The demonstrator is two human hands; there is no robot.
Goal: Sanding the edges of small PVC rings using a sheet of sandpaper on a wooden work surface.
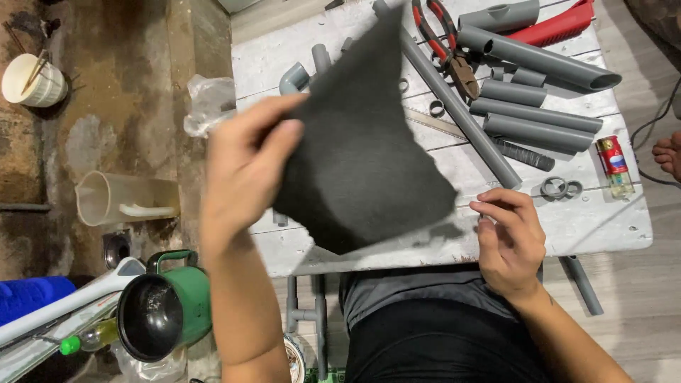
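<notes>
My left hand [245,170] holds up a dark grey, rough sheet of abrasive-looking cloth [362,156] by its left edge, thumb on top. The sheet hangs above a white painted wooden table [610,227] and hides part of it. My right hand [507,237] rests at the table's front edge, fingers curled, just right of the sheet's lower corner; whether it pinches something small I cannot tell. Several grey plastic pipes [535,117] lie on the table beyond the sheet, one long pipe [461,113] running diagonally.
Red-handled pliers [447,42], a red tool [560,25], a small red-labelled bottle [616,167], pipe rings [560,188] and an elbow fitting [292,76] lie on the table. A green kettle [167,305], clear jug [124,198], white cup [32,81] and plastic bag [209,103] stand left. Someone's foot [667,156] shows right.
</notes>
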